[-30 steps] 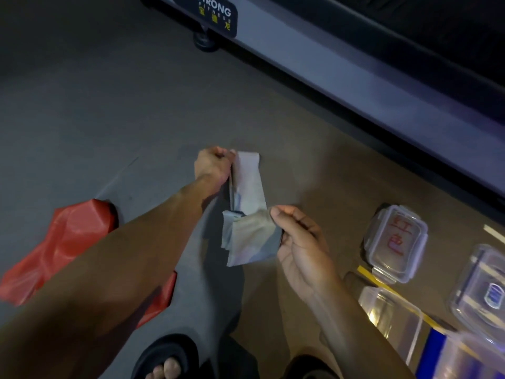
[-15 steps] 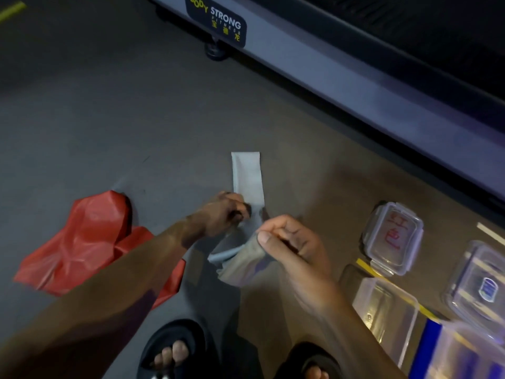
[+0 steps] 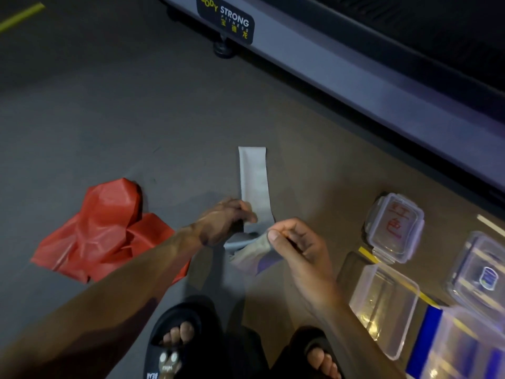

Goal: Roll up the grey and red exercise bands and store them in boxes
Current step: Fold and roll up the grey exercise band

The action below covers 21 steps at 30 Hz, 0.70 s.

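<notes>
Since a second ago the left hand [image 3: 228,221] has drawn back from the far tip of the grey band [image 3: 254,181] to its near, bunched end. The band's long axis runs away from the person, right of the crumpled red band [image 3: 103,231]. Both hands pinch it, the right hand [image 3: 296,242] with curled fingers.

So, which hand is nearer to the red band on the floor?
Left. The left hand grips the grey band just right of the red band, its forearm crossing over the red band's edge. The right hand is farther right, pinching the grey band's near end.
</notes>
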{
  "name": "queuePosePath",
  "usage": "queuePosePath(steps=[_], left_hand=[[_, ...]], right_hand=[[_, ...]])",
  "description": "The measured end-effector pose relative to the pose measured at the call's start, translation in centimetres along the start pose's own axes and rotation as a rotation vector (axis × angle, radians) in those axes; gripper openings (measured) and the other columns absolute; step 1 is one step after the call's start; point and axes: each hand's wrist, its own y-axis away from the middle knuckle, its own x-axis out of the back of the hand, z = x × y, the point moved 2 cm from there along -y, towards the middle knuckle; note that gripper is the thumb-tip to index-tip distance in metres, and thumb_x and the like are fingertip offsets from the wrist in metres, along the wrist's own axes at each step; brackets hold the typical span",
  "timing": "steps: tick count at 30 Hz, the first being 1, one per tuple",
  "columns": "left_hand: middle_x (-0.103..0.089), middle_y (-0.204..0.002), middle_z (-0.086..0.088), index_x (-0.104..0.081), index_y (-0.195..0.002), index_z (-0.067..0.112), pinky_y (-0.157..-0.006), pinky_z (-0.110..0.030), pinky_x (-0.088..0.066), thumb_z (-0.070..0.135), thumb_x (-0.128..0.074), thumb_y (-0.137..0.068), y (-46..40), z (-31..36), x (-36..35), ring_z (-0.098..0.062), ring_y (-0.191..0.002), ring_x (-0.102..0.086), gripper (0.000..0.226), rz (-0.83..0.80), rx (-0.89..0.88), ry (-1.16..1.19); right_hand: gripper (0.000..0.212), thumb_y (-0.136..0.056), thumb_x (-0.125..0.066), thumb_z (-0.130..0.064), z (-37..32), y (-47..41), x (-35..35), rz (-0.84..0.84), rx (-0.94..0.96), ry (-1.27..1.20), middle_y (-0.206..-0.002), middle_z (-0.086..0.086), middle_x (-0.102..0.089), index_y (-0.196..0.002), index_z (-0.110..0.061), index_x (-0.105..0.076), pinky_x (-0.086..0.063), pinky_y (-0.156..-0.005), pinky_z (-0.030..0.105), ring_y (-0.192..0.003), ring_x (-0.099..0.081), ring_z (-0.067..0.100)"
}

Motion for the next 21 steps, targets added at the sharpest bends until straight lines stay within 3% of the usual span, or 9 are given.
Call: queuePosePath(steps=[3,6,7,9,11,12,15,19,21], left_hand=[[-0.074,-0.104,-0.012,-0.078,-0.096,0.007,-0.092,-0.025,-0.039,0.028,-0.056,-0.085,1.1,0.3,0.4,-0.032,-0.101,-0.066,0.033,-0.027,-0.007,0.119],[-0.071,-0.111,-0.022,-0.075,-0.105,-0.001,-0.091,-0.033,-0.052,0.004,-0.079,-0.075,1.8,0.7,0.1,-0.034,-0.1,-0.066,0.031,0.017,0.17,0.32],[-0.07,-0.114,-0.022,-0.074,-0.108,0.0,-0.088,-0.025,-0.053,-0.006,-0.077,-0.077,1.8,0.5,-0.3,-0.029,-0.098,-0.067,0.032,0.052,0.281,0.417],[-0.076,-0.102,-0.005,-0.077,-0.094,0.013,-0.073,-0.004,-0.046,-0.018,-0.06,-0.083,1.9,0.1,-1.1,-0.016,-0.09,-0.065,0.037,0.043,0.435,0.496],[-0.072,-0.076,0.023,-0.069,-0.082,0.032,-0.068,-0.005,-0.045,-0.023,-0.044,-0.083,1.8,-0.6,-1.8,-0.014,-0.087,-0.063,0.06,0.052,0.527,0.568],[-0.07,-0.071,0.027,-0.068,-0.087,0.031,-0.07,-0.01,-0.046,-0.025,-0.04,-0.082,1.9,-0.9,-2.2,-0.015,-0.087,-0.062,0.062,0.069,0.565,0.641],[-0.074,-0.07,0.018,-0.064,-0.103,0.013,-0.067,-0.013,-0.046,-0.028,-0.032,-0.085,1.8,-1.2,-2.9,-0.016,-0.08,-0.059,0.054,0.089,0.691,0.851],[-0.07,-0.076,-0.006,-0.061,-0.096,0.013,-0.048,-0.022,-0.045,-0.016,-0.041,-0.092,1.5,-0.1,-2.8,-0.018,-0.058,-0.053,0.036,0.18,0.809,1.01],[-0.071,-0.081,-0.004,-0.058,-0.108,0.016,-0.055,-0.027,-0.051,-0.001,-0.051,-0.095,1.7,0.0,-3.0,-0.018,-0.059,-0.058,0.023,0.19,0.835,0.98]], right_hand=[[0.014,-0.087,-0.071,-0.02,0.2,-0.5,0.0,0.053,-0.012,-0.013,-0.077,0.001,-0.068,-0.087,-0.007,-0.069,-0.046,-0.071,0.024,-0.077,-0.062,0.014],[0.019,-0.081,-0.075,-0.032,0.3,-2.0,0.1,0.141,-0.06,-0.125,-0.079,0.009,-0.063,-0.084,-0.013,-0.072,-0.04,-0.076,0.041,-0.08,-0.054,0.026],[0.018,-0.079,-0.076,-0.033,0.3,-2.9,0.2,0.175,-0.07,-0.161,-0.08,0.009,-0.063,-0.083,-0.015,-0.073,-0.039,-0.078,0.043,-0.082,-0.054,0.026],[0.01,-0.078,-0.076,-0.032,0.5,-5.1,0.4,0.246,-0.088,-0.187,-0.082,0.005,-0.066,-0.078,-0.022,-0.075,-0.041,-0.08,0.042,-0.086,-0.056,0.025],[0.006,-0.079,-0.074,-0.029,1.2,-7.7,0.6,0.319,-0.152,-0.192,-0.084,0.002,-0.069,-0.076,-0.024,-0.075,-0.045,-0.081,0.042,-0.088,-0.06,0.021],[0.005,-0.08,-0.074,-0.028,2.0,-9.2,0.6,0.343,-0.197,-0.2,-0.086,0.003,-0.071,-0.077,-0.023,-0.076,-0.048,-0.082,0.042,-0.089,-0.062,0.021],[0.014,-0.088,-0.074,-0.015,4.9,-13.2,0.8,0.398,-0.362,-0.252,-0.086,0.008,-0.071,-0.075,-0.019,-0.075,-0.052,-0.083,0.044,-0.086,-0.064,0.025],[0.013,-0.088,-0.076,-0.011,8.1,-17.0,1.3,0.475,-0.476,-0.179,-0.095,0.013,-0.072,-0.077,-0.018,-0.072,-0.052,-0.081,0.042,-0.088,-0.061,0.026],[0.014,-0.089,-0.074,-0.011,8.6,-18.0,1.6,0.481,-0.474,-0.109,-0.095,0.011,-0.072,-0.079,-0.019,-0.069,-0.053,-0.076,0.037,-0.087,-0.062,0.024]])
